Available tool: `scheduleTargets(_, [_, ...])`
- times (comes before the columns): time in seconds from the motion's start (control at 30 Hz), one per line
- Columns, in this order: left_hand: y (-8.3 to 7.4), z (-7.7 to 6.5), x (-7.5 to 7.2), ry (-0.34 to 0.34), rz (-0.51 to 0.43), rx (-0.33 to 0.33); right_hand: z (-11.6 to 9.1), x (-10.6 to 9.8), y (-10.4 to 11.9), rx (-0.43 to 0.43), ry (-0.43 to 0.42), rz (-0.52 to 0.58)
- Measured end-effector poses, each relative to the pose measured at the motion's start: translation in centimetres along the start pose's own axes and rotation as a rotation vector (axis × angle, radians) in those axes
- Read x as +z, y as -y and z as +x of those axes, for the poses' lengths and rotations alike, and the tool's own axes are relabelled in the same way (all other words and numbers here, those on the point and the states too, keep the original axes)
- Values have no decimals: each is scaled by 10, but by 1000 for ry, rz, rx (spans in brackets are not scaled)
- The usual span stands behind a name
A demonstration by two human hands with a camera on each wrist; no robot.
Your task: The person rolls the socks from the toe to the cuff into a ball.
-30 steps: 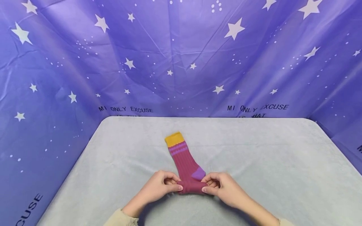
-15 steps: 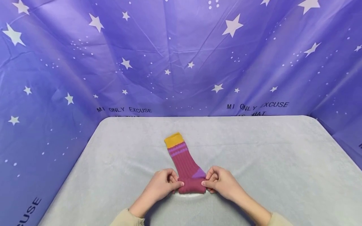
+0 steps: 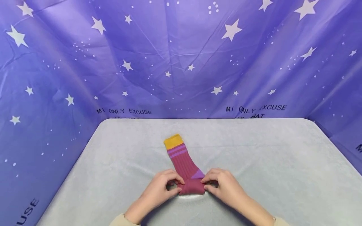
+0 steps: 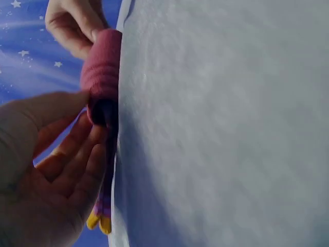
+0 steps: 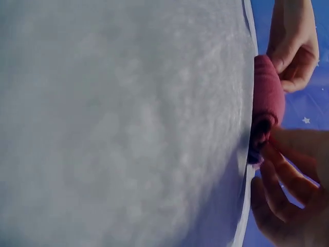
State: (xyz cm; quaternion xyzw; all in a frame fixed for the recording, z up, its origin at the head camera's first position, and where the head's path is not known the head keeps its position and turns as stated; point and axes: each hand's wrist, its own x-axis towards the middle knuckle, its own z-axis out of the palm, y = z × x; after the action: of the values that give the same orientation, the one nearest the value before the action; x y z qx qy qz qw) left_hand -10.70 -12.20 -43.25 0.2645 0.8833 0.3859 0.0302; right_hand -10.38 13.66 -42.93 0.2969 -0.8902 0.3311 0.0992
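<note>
A maroon ribbed sock [image 3: 183, 163] with a yellow cuff [image 3: 173, 142], lilac stripes and a lilac heel [image 3: 198, 174] lies on the table. Its foot end is rolled into a thick roll [image 3: 192, 187] at the near side. My left hand [image 3: 158, 186] pinches the roll's left end between thumb and fingers; my right hand [image 3: 224, 186] pinches the right end. In the left wrist view, two yellow cuff ends [image 4: 100, 222] show beyond the roll, side by side. The right wrist view shows the coiled layers at the roll's end [image 5: 263, 128].
A pale grey cloth [image 3: 113, 157] covers the table. Behind it and along both sides hangs a purple-blue curtain [image 3: 158, 47] with white stars and black lettering. Beige sleeves [image 3: 124, 220] reach to the wrists.
The foot end has become a more compact roll, turned slightly toward the cuff. Both hands have shifted their grip on its ends, and the left fingers now lie over its top.
</note>
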Motion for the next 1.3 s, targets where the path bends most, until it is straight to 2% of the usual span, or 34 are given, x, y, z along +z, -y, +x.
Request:
scheduleTargets(0.1, [1,-3,-3,17,41,15,-3,-2,-3,11,57,86])
scheduleTargets(0.2, [-1,-3,-2,46,140,19,-5,-1,-4,25,101,112])
scheduleTargets(0.3, [-6,1,0,90,265,33,-5,3,1,24,124,17])
scheduleTargets(0.43, [-12,4,3,108,364,56,-1,7,12,28,136,-202])
scheduleTargets(0.6, [-11,5,3,43,357,60,6,10,18,-18,109,-389])
scheduleTargets(0.77, [-8,11,-2,-16,356,94,19,8,13,-149,24,-429])
scheduleTargets(0.87, [-5,11,-8,-12,302,70,23,5,12,-171,-9,-390])
scheduleTargets(0.97, [-1,9,-13,9,156,9,21,3,14,-132,-3,-313])
scheduleTargets(1.17, [7,-4,-20,53,-231,-173,18,4,21,47,78,-19])
scheduleTargets(1.23, [9,-8,-21,59,-303,-216,17,4,23,113,105,91])
scheduleTargets(1.3, [11,-11,-22,62,-338,-247,16,4,25,156,126,180])
